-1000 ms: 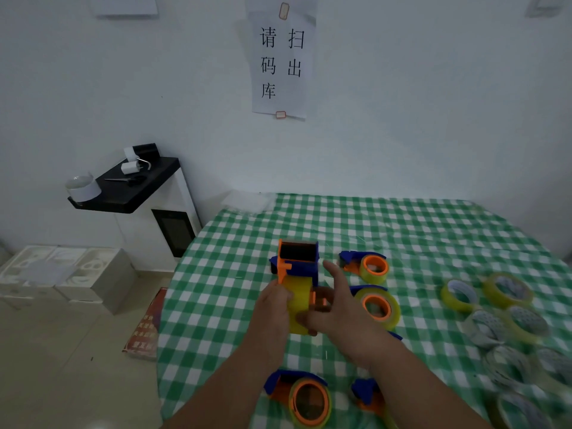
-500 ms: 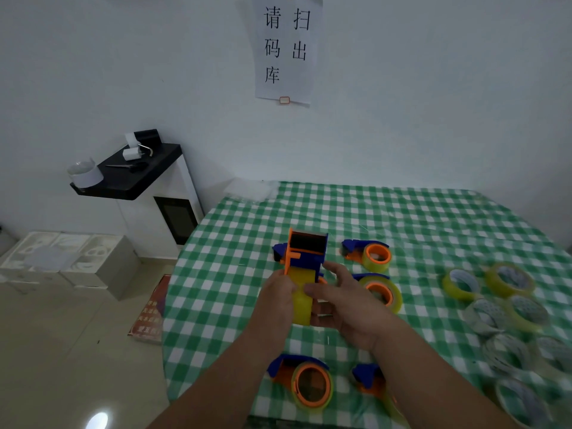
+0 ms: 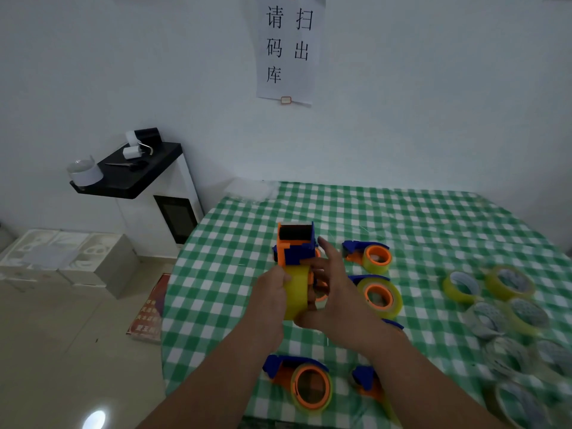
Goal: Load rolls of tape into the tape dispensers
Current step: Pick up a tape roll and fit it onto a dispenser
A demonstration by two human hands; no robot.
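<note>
Yellow tape sits in the dispenser I hold above the table. My left hand grips the roll; my right hand curls around its other side, forefinger raised.

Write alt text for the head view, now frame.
Both hands, left hand and right hand, hold an orange-and-blue tape dispenser with a yellow tape roll above a green checked tablecloth; loaded dispensers and loose rolls lie around.

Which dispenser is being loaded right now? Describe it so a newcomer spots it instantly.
On the green checked table, look at its middle, where both hands meet. The dispenser there is orange and blue with a yellow roll. Unlike the others lying flat, it is held up off the cloth.
</note>
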